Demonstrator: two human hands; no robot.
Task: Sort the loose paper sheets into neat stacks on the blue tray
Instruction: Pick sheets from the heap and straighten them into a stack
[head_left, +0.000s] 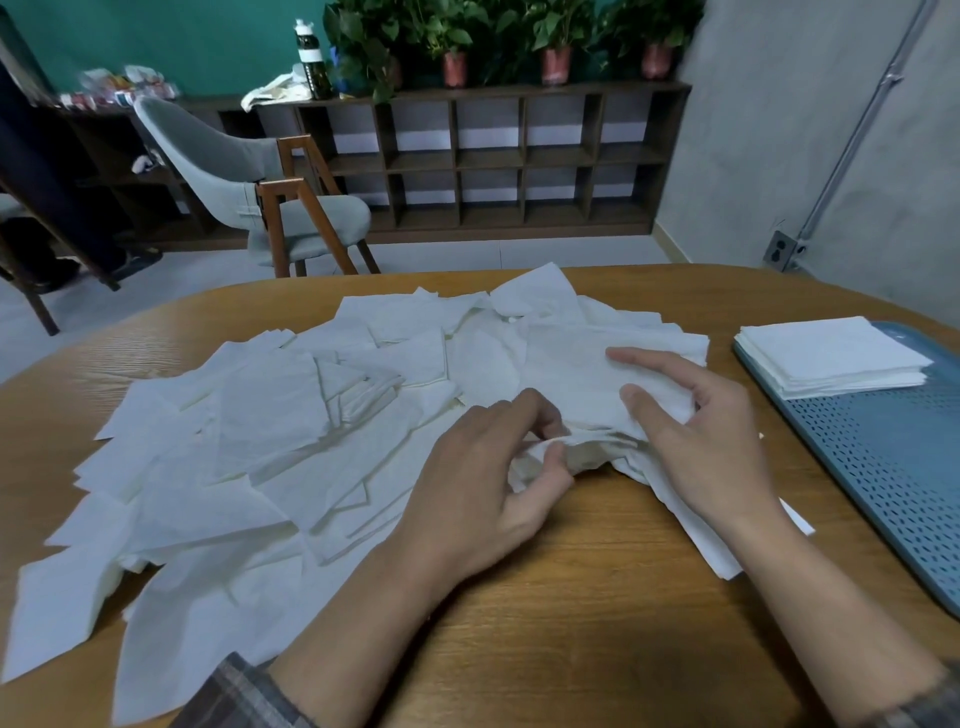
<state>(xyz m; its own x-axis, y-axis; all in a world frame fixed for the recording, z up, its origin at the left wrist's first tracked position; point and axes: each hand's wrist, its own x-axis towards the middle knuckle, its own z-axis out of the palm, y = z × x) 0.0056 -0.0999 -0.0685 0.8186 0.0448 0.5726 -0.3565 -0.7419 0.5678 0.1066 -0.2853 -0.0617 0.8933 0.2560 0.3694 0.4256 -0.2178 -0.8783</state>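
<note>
Near the middle of the wooden table (571, 597), both hands work on one crumpled sheet (587, 447). The left hand (488, 467) is half closed, thumb and forefinger pinching the sheet's bunched near edge. The right hand (701, 431) grasps the same sheet from the right: thumb on top, forefinger stretched out flat across the paper, the other fingers curled in. Whether it holds more than one sheet cannot be told.

Left of the hands and beyond them, the loose paper sheets (285, 415) lie spread in overlapping heaps, too many to count. At the right edge sits one blue tray (883, 467), perforated, with one neat stack (831, 358) at its far end. One grey chair (270, 202) stands beyond the table.
</note>
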